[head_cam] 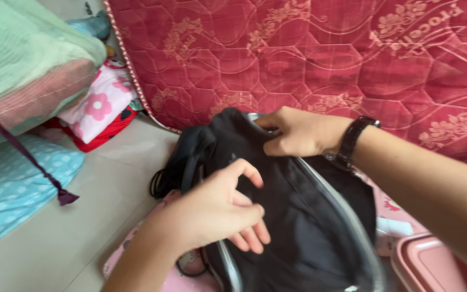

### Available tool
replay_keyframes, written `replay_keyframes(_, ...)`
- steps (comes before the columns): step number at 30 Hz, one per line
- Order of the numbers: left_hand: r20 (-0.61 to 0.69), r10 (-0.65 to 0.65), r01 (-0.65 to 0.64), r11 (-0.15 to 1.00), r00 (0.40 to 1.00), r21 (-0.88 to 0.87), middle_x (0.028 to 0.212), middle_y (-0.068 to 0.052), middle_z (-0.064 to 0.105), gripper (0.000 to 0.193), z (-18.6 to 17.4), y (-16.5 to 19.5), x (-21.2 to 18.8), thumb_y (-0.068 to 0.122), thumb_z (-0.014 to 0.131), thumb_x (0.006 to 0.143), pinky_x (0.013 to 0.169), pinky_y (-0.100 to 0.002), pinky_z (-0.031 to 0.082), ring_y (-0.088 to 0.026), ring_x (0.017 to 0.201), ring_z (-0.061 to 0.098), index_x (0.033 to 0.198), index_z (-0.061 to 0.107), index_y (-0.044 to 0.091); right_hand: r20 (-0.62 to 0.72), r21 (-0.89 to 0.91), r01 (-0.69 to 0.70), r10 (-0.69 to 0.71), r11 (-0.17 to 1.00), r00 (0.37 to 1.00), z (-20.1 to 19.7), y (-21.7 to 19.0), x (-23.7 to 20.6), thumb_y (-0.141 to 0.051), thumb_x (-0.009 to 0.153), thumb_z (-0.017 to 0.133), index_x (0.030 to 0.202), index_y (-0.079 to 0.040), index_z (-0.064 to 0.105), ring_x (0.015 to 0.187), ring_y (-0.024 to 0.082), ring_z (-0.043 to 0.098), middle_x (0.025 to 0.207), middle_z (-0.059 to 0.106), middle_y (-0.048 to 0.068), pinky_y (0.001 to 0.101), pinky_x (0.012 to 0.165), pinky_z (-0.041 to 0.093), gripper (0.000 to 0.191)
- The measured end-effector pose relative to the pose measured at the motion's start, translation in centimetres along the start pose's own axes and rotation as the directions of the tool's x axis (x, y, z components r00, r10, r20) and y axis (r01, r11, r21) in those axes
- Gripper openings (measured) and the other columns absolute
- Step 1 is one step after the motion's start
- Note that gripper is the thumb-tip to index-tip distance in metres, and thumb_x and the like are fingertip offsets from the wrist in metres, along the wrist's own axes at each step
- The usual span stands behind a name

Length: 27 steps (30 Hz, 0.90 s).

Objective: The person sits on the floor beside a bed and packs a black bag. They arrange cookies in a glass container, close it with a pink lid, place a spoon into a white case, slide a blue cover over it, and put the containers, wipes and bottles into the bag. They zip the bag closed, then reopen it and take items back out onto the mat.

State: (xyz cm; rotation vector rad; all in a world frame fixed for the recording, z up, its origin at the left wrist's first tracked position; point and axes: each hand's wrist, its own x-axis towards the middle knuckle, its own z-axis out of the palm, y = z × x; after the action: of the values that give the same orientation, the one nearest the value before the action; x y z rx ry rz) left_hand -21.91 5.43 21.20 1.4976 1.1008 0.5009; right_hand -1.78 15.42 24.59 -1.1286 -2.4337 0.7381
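Observation:
A black bag with a grey zip edge lies in front of me on a pink cloth. My left hand rests on the near side of the bag, fingers curled against the black fabric. My right hand, with a dark watch on the wrist, pinches the far top edge of the bag next to the zip. The inside of the bag is hidden.
A red quilted mattress fills the back. A pink plastic box sits at the lower right. At the left lie a light blue pillow, a green and pink bundle and a flowered cloth on the tiled floor.

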Motion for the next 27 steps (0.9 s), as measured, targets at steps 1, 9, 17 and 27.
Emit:
replay_keyframes(1, -0.114, 0.044, -0.036, 0.997, 0.993, 0.069, 0.082, -0.025, 0.078, 0.039, -0.6, 0.3, -0.1, 0.009, 0.067, 0.086, 0.059, -0.038, 0.063, -0.031, 0.068, 0.078, 0.121, 0.051, 0.002, 0.067, 0.002, 0.07, -0.07, 0.998, 0.995, -0.1, -0.3, 0.1, -0.01, 0.076, 0.064, 0.132, -0.008, 0.064, 0.1, 0.017, 0.074, 0.111, 0.08, 0.009, 0.0323, 0.09, 0.057, 0.056)
replay_keyframes(9, -0.396, 0.622, -0.097, 0.608, 0.676, 0.788, 0.135, -0.025, 0.057, 0.112, -9.3, -2.1, -1.2, 0.037, 0.105, 0.042, 0.093, -0.05, 0.049, -0.043, 0.123, 0.055, 0.138, 0.054, 0.009, 0.414, 0.079, 0.341, -0.342, 0.937, 0.844, 0.3, -2.4, 1.6, 0.005, 0.076, 0.058, 0.143, -0.008, 0.057, 0.12, 0.017, 0.067, 0.135, 0.071, 0.008, 0.0308, 0.105, 0.05, 0.068)
replay_keyframes(17, -0.68, 0.453, 0.118, 0.777, 0.576, 0.618, 0.115, -0.013, 0.071, 0.06, -8.3, -5.5, 2.1, 0.055, 0.082, 0.071, 0.091, -0.046, 0.055, -0.034, 0.11, 0.069, 0.121, 0.069, 0.025, -0.153, -0.757, -0.026, -0.138, 0.653, 0.978, 3.8, -3.9, -0.4, -0.031, 0.088, 0.063, 0.143, -0.031, 0.056, 0.13, 0.024, 0.052, 0.14, 0.062, 0.0, 0.053, 0.113, 0.036, 0.055)
replay_keyframes(27, -0.804, 0.341, 0.342, 0.772, 0.487, 0.535, 0.102, -0.014, 0.076, 0.057, -7.4, -5.2, 0.9, 0.066, 0.07, 0.081, 0.087, -0.05, 0.056, -0.037, 0.101, 0.071, 0.115, 0.072, 0.02, -0.589, -0.736, -0.4, -0.226, 0.545, 0.776, 8.7, -2.3, -5.3, -0.058, 0.085, 0.058, 0.15, -0.022, 0.045, 0.128, 0.06, 0.037, 0.146, 0.046, 0.023, 0.0733, 0.079, 0.045, 0.076)
